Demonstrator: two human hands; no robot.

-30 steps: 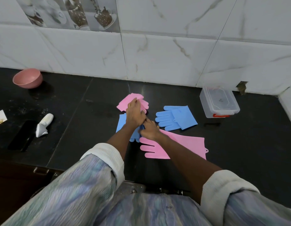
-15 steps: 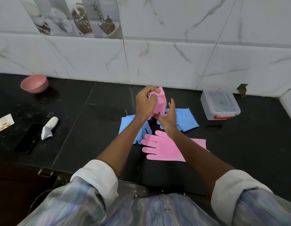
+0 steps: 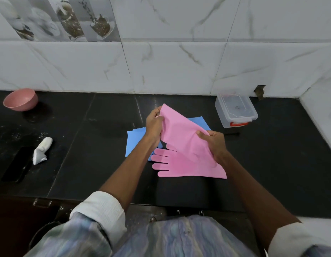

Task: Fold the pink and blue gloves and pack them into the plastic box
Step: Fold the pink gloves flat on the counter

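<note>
I see open black surface (image 3: 272,173) to the right and front of the pink gloves, a clear path toward the lidded plastic box (image 3: 235,110) by the tiled wall (image 3: 179,62). At centre, a lifted pink glove (image 3: 181,134), a flat pink glove (image 3: 179,166) and a blue glove (image 3: 134,141) crowd the surface. At far left a pink bowl (image 3: 20,99), a white tube (image 3: 41,150) and a black phone (image 3: 16,166) block passage.

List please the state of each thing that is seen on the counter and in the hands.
Held pink glove: lifted, spread between both hands.
Left hand: gripping its top edge.
Right hand: gripping its side.
Second pink glove: flat on counter.
Blue gloves: flat, partly hidden.
Plastic box: lid on.
Pink bowl: upright.
</note>
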